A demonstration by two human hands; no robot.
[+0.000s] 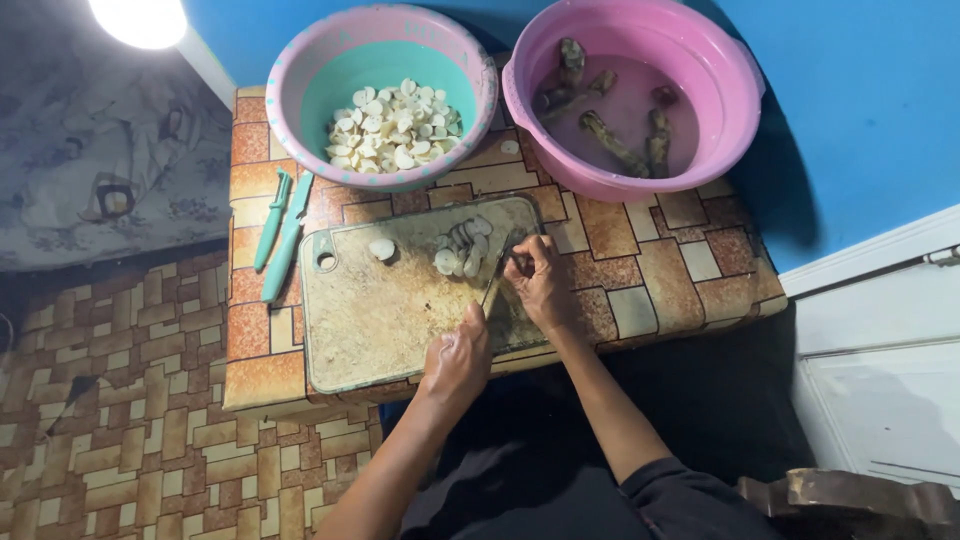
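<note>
Two basins point(380, 60), perhaps knives point(283, 232), slices point(462, 247)

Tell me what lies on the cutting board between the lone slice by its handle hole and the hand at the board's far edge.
Head view: a pile of pale slices.

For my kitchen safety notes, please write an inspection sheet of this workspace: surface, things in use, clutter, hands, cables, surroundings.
Surface: low table with a tile pattern; worn cutting board lies on it.
Job's things: knife on the board; pale slices piled beside it; one stray slice near the board's hole.
Clutter: two teal knives left of the board; teal bowl of slices; pink basin with dark roots in water.
Hands: left hand grips the knife handle; right hand, fingers bent, at the blade.
Cables: nothing seen.
Surroundings: blue wall, patterned floor, bright lamp.
</note>
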